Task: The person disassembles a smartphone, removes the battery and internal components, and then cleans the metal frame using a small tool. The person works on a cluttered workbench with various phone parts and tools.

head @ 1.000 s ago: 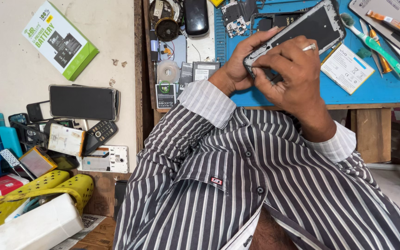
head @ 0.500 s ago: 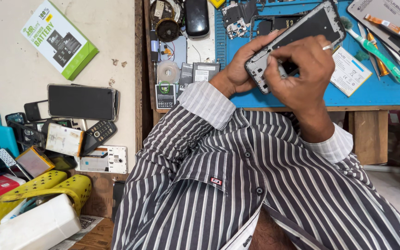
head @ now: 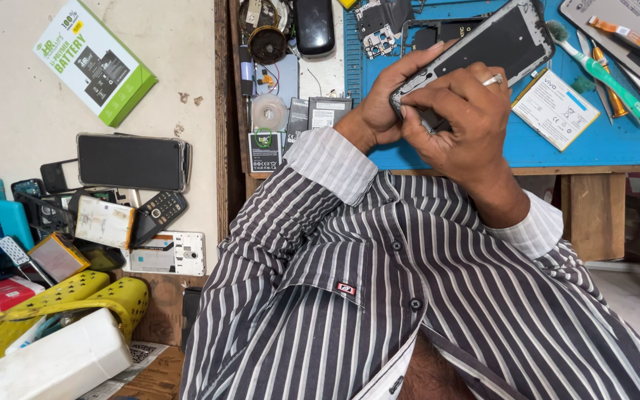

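Both the left hand (head: 379, 111) and right hand (head: 457, 111) grasped the phone (head: 494, 41) above the blue mat (head: 601, 144).

Upper centre of frame: both hands grip a dark phone frame (head: 483, 46) above the blue mat (head: 557, 144) on the table. Left hand (head: 383, 104) supports its lower end; right hand (head: 457, 111) pinches the edge. A flat battery (head: 555, 109) lies just right.
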